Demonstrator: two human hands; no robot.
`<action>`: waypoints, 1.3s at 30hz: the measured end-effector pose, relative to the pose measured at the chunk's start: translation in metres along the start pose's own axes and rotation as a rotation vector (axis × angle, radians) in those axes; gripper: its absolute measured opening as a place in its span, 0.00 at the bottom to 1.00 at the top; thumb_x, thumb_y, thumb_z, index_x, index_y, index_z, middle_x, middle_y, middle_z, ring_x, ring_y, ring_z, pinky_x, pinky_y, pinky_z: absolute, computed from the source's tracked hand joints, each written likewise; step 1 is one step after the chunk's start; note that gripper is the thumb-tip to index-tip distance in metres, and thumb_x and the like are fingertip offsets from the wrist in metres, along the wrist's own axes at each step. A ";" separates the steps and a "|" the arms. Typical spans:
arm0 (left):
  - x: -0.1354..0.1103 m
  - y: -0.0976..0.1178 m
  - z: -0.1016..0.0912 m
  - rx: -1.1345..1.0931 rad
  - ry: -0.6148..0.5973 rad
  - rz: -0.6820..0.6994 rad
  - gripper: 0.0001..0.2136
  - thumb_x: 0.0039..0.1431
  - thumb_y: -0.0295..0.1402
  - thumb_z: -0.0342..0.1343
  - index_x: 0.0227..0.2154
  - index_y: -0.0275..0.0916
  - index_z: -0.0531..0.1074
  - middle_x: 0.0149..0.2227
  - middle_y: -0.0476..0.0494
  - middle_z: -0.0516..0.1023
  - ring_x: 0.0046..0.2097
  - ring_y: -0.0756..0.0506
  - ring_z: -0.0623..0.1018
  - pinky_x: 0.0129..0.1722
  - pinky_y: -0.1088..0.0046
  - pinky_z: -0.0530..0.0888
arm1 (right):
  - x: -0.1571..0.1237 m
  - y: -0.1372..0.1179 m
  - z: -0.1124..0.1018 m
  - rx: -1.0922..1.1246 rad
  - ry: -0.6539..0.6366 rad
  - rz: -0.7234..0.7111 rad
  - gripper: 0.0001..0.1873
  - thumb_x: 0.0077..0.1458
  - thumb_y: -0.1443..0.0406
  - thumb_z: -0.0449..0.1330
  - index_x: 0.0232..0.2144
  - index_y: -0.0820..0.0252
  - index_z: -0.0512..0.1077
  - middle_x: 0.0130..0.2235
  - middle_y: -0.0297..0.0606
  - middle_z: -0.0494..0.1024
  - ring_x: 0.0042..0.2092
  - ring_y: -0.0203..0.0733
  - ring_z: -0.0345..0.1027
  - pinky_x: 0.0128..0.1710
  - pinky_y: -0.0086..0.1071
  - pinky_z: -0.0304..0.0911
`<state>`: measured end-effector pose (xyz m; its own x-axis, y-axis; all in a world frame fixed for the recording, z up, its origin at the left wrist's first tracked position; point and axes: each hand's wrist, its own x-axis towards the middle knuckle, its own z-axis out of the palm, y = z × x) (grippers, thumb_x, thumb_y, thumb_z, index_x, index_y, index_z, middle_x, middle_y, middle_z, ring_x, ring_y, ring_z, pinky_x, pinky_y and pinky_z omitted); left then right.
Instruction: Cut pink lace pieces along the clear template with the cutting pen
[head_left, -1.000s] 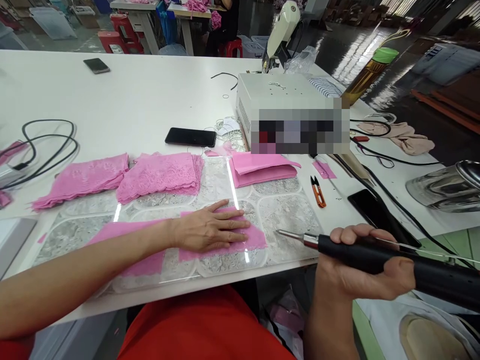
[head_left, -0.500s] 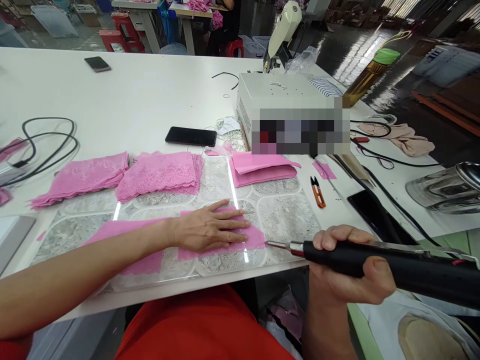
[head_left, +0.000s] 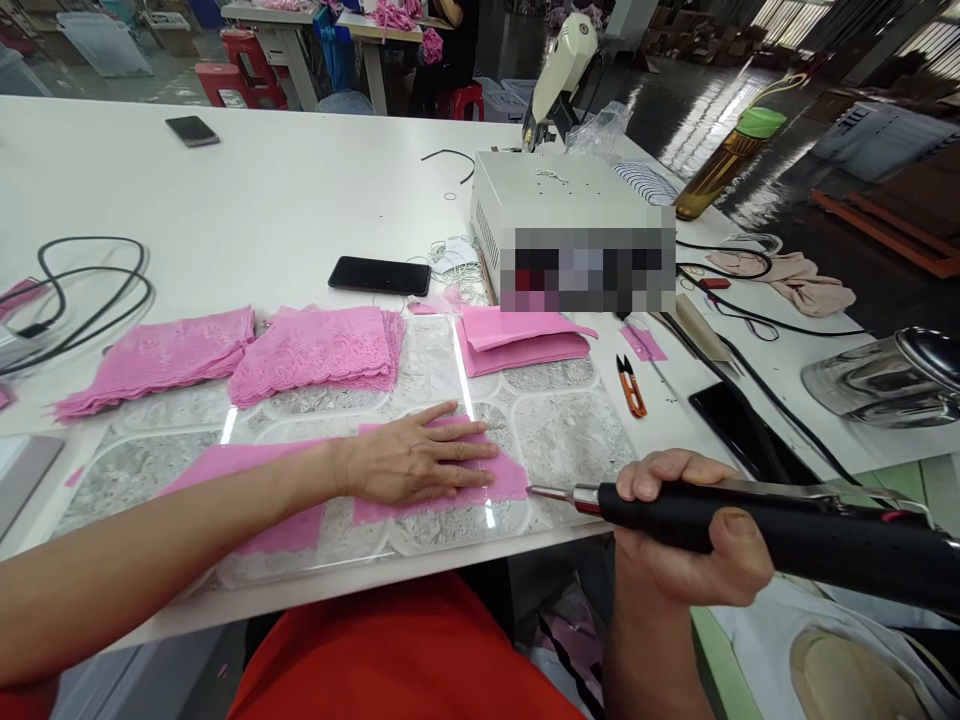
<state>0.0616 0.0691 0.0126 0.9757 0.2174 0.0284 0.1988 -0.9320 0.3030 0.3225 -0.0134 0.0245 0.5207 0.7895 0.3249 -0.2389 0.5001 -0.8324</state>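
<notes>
My left hand (head_left: 416, 458) lies flat with its fingers stretched out, pressing a pink fabric piece (head_left: 511, 480) onto the marble-patterned mat (head_left: 577, 440). My right hand (head_left: 694, 530) is wrapped round a black pen-shaped power tool (head_left: 817, 535) with a thin metal tip. That tip touches, or nearly touches, the right edge of the fabric under my left hand. A second pink fabric piece (head_left: 289, 530) is partly hidden beneath my left forearm. Behind my hands lie two stacks of pink lace, the nearer one (head_left: 322, 350) in the middle, and a folded pink cloth (head_left: 517, 345).
A grey box unit (head_left: 570, 185) stands at the back, its front blurred. Orange thread snips (head_left: 631, 387) and a dark phone (head_left: 742, 430) lie on the right, with black cables nearby. A steel cup (head_left: 885, 380) stands at the right edge. Another phone (head_left: 379, 276) lies behind the lace.
The view has shifted slightly. Both hands, the pink fabric and the tool keep nearly the same places relative to each other, with the tip still at the fabric's right edge.
</notes>
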 end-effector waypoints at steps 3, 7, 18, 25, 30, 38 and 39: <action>0.000 0.000 0.001 -0.016 0.028 0.007 0.18 0.70 0.36 0.46 0.61 0.51 0.63 0.65 0.48 0.61 0.68 0.42 0.55 0.68 0.52 0.43 | 0.000 0.001 0.001 -0.017 -0.004 -0.009 0.10 0.47 0.58 0.56 0.28 0.58 0.68 0.26 0.32 0.68 0.22 0.32 0.61 0.19 0.30 0.59; 0.000 -0.001 0.001 -0.023 0.051 0.012 0.18 0.70 0.37 0.46 0.61 0.51 0.63 0.64 0.48 0.62 0.68 0.42 0.56 0.68 0.52 0.44 | 0.000 0.001 -0.001 -0.027 -0.020 -0.018 0.09 0.46 0.59 0.56 0.27 0.58 0.67 0.26 0.32 0.69 0.22 0.32 0.62 0.18 0.30 0.60; 0.000 0.001 0.000 -0.061 0.025 -0.019 0.19 0.69 0.39 0.47 0.61 0.51 0.63 0.65 0.48 0.61 0.68 0.42 0.56 0.68 0.54 0.43 | -0.001 -0.002 0.002 -0.013 -0.009 -0.018 0.07 0.43 0.62 0.56 0.26 0.60 0.68 0.26 0.32 0.70 0.22 0.33 0.62 0.18 0.30 0.60; -0.023 0.008 -0.021 -0.016 0.085 -0.089 0.20 0.70 0.39 0.43 0.61 0.42 0.63 0.67 0.43 0.55 0.70 0.42 0.51 0.68 0.54 0.43 | 0.000 -0.007 0.006 -0.011 0.056 -0.013 0.09 0.41 0.60 0.55 0.25 0.59 0.69 0.24 0.31 0.68 0.20 0.32 0.59 0.16 0.29 0.55; -0.076 0.025 -0.018 0.008 0.122 -0.231 0.19 0.70 0.30 0.42 0.60 0.39 0.65 0.65 0.42 0.61 0.68 0.44 0.55 0.68 0.57 0.47 | -0.005 -0.008 0.015 -0.016 0.038 -0.003 0.10 0.39 0.59 0.54 0.25 0.59 0.69 0.24 0.31 0.67 0.20 0.32 0.56 0.16 0.30 0.53; -0.119 0.050 0.002 -0.084 0.045 -0.406 0.24 0.65 0.21 0.43 0.61 0.44 0.62 0.66 0.48 0.59 0.70 0.45 0.51 0.68 0.55 0.45 | -0.036 0.014 0.054 0.097 -0.180 0.073 0.10 0.42 0.59 0.54 0.27 0.58 0.69 0.26 0.32 0.66 0.21 0.32 0.57 0.18 0.31 0.55; -0.120 0.051 0.004 -0.086 0.042 -0.410 0.24 0.64 0.20 0.43 0.61 0.43 0.62 0.66 0.49 0.59 0.70 0.45 0.50 0.69 0.55 0.44 | -0.042 0.017 0.060 0.113 -0.227 0.099 0.10 0.43 0.59 0.54 0.28 0.58 0.69 0.27 0.32 0.66 0.22 0.32 0.57 0.19 0.31 0.57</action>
<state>-0.0451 -0.0054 0.0212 0.8122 0.5788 -0.0726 0.5600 -0.7386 0.3754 0.2473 -0.0170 0.0234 0.2962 0.8896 0.3478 -0.3761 0.4434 -0.8136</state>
